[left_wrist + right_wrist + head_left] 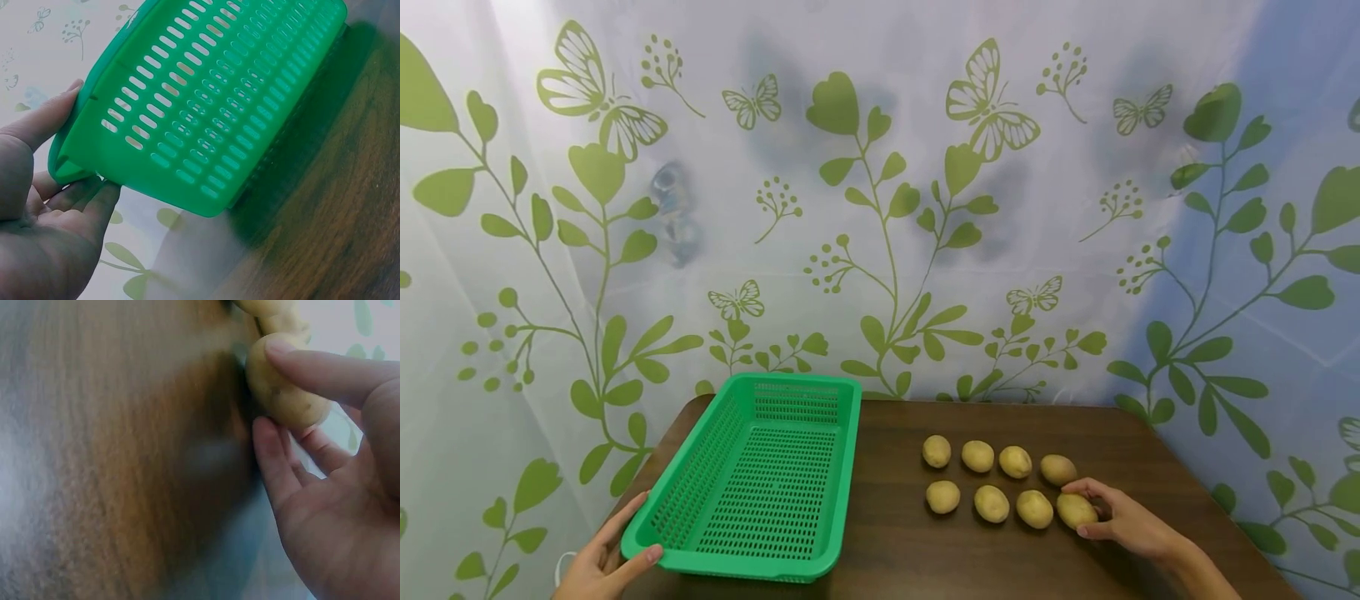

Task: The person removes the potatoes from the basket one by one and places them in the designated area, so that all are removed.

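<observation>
A green slotted plastic basket (842,508) stands on the left of the table with nothing inside. My left hand (602,554) grips its near left corner; in the left wrist view the thumb (53,115) lies on one side of the rim and the fingers on the other. On the right, two rows of potatoes lie on the table. My right hand (1123,521) pinches the potato (1077,511) at the right end of the near row. In the right wrist view the thumb (325,372) presses on that potato (281,390), with fingertips on its other side.
Several other potatoes, among them one at the far row's right end (1057,470) and one at the near row's left end (942,497), lie on the dark wooden table (887,550). Behind it hangs a curtain (895,250) printed with green leaves and butterflies.
</observation>
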The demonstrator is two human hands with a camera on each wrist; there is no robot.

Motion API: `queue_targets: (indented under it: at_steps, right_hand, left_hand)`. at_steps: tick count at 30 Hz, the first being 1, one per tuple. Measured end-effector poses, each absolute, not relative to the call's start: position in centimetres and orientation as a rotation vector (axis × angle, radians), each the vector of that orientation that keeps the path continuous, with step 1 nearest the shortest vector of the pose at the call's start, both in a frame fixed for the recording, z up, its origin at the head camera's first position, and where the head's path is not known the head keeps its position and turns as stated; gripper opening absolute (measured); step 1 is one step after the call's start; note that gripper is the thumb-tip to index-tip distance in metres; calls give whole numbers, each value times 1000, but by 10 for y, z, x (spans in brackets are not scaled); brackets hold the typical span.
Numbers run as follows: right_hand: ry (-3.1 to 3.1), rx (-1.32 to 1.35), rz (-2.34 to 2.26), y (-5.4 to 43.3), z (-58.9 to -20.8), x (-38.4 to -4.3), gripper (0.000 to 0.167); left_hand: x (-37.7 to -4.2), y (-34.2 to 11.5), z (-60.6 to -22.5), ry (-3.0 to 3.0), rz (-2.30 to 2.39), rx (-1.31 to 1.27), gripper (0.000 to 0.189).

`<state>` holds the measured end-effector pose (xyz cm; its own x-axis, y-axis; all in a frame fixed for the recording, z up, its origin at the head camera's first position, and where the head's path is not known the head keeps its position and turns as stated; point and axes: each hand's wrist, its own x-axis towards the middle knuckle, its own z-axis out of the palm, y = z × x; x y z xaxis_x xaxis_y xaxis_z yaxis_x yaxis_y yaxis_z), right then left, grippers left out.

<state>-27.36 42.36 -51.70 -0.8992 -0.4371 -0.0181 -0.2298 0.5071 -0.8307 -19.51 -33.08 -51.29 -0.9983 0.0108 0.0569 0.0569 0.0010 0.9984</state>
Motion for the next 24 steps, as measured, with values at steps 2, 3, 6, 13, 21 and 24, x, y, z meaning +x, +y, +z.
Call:
queue_targets:
  at_steps: [2, 3, 6, 13, 21, 24]
  right_hand:
    - [2518, -527, -1359, 426, -518, -273, 54]
    - [2520, -515, -1361, 427, -518, -272, 54]
    - [2510, -479, -1370, 429, -518, -270, 53]
    - [2495, -459, -1376, 428, -514, -272, 53]
    - [2555, -501, -1370, 429, -499, -280, 51]
    - [2621, -477, -1340, 423, -487, -286, 49]
  left_hand:
    - [-195, -330, -513, -2208, -2179, -83, 86]
    - [-195, -330, -513, -2212, -2169, -79, 85]
    - [-196, -329, -514, -2221, -2152, -90, 84]
    - [-197, -335, -513, -2260, -2140, -48, 85]
    - [-201, -336, -507, -2415, -1957, -42, 81]
    - [-200, -338, -491, -2542, -1756, -113, 78]
